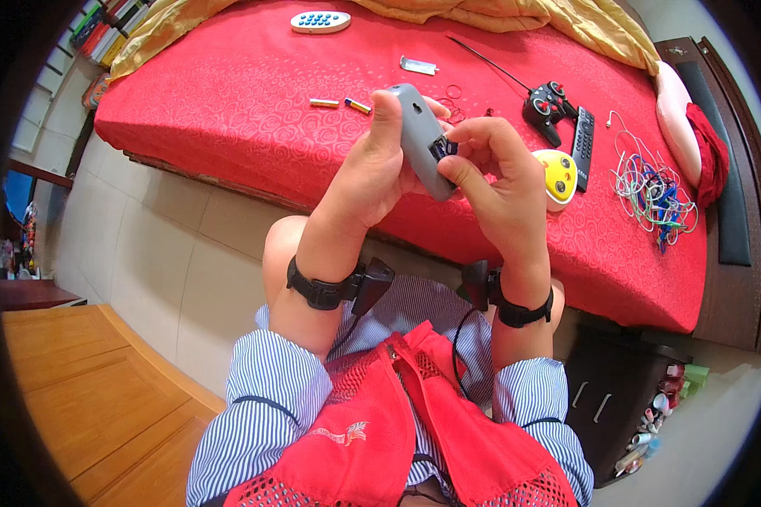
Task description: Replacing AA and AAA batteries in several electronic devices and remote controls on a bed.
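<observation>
My left hand (380, 165) is shut on a grey plastic device (418, 142), held tilted above the bed edge with its back up and its battery compartment showing. The thumb and index finger of my right hand (498, 168) pinch a small dark battery (445, 147) at that compartment; how far it sits inside cannot be told. Two loose batteries, one whitish (324, 103) and one blue and white (357, 106), lie on the red bedspread (241, 89) left of the device. Beyond it lies a small silvery-white piece (419, 65), with red rubber bands (453, 101) nearer.
On the bed lie a white remote (320, 22) with blue buttons, a black controller (545, 108) with an antenna, a black remote (584, 149), a yellow-faced toy (557, 177) and tangled cables (656, 196). A wooden surface (101, 393) is at lower left, a dark bin (609, 399) at lower right.
</observation>
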Demonstrator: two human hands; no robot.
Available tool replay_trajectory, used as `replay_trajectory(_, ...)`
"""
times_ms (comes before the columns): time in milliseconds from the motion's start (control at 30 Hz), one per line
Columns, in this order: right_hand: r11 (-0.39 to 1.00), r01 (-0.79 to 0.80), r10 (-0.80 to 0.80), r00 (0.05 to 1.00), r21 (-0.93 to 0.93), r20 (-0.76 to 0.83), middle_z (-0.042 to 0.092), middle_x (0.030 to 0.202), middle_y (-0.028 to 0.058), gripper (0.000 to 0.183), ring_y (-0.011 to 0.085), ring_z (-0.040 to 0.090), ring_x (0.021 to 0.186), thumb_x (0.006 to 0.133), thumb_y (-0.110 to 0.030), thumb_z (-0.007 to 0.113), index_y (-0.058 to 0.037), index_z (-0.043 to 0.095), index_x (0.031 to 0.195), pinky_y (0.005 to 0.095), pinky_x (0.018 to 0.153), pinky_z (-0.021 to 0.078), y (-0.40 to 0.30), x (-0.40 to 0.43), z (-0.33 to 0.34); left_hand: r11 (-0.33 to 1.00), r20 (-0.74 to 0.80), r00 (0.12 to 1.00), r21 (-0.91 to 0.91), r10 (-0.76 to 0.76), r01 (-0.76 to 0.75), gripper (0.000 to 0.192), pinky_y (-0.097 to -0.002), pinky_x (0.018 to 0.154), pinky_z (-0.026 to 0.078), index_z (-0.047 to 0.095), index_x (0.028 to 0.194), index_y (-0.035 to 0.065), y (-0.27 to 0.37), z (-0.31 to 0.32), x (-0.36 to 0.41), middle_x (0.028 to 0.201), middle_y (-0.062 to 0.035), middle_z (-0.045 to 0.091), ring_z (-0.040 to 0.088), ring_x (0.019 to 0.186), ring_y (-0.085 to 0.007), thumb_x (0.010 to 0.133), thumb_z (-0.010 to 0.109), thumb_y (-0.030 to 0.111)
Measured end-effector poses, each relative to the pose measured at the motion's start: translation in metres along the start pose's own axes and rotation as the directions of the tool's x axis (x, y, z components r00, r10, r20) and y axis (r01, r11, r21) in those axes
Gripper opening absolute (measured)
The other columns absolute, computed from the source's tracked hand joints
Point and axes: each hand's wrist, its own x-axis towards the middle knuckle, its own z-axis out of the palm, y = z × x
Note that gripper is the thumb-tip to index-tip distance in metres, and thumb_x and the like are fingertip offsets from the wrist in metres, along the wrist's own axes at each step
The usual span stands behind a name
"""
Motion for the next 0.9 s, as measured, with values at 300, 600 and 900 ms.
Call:
replay_trajectory(300, 0.985, 0.055, -0.054, 0.998, -0.166, 0.009, 0.056, 0.074, 0.0049, 0.021, 0.0108, 0.055, 0.066, 0.075, 0.001, 0.065, -0.0008, 0.058, 0.094, 0.0225, 0.059, 0.0458, -0.001, 0.001, 0.004, 0.995, -0.018, 0.999, 0.094, 0.035, -0.033, 0.075, -0.0304, 0.067, 0.055, 0.044, 0.114, 0.0090, -0.003, -0.003, 0.001, 0.100, -0.0046, 0.055, 0.059, 0.090, -0.0152, 0.078, 0.029, 0.073)
replay_trajectory(600, 0.983, 0.107, -0.104, 0.994, -0.151, 0.029, 0.060, 0.081, 0.0082, 0.018, 0.0155, 0.059, 0.072, 0.074, 0.002, 0.064, 0.0003, 0.059, 0.091, 0.0261, 0.063, 0.0481, 0.008, 0.003, 0.001, 0.996, 0.003, 0.998, 0.070, 0.059, -0.059, 0.077, -0.0313, 0.070, 0.054, 0.043, 0.114, 0.0085, -0.003, -0.002, 0.001, 0.101, -0.0062, 0.055, 0.058, 0.091, -0.0158, 0.076, 0.031, 0.075)
replay_trajectory(900, 0.910, 0.298, -0.249, 0.949, -0.287, 0.195, 0.057, 0.083, 0.0126, 0.026, 0.0269, 0.059, 0.075, 0.075, -0.001, 0.062, -0.0047, 0.063, 0.101, 0.0337, 0.067, 0.0473, -0.005, 0.004, -0.003, 0.996, -0.027, 0.996, 0.026, 0.091, -0.090, 0.077, -0.0323, 0.067, 0.055, 0.043, 0.112, 0.0074, 0.002, -0.009, 0.002, 0.098, -0.0092, 0.057, 0.060, 0.090, -0.0191, 0.076, 0.031, 0.075)
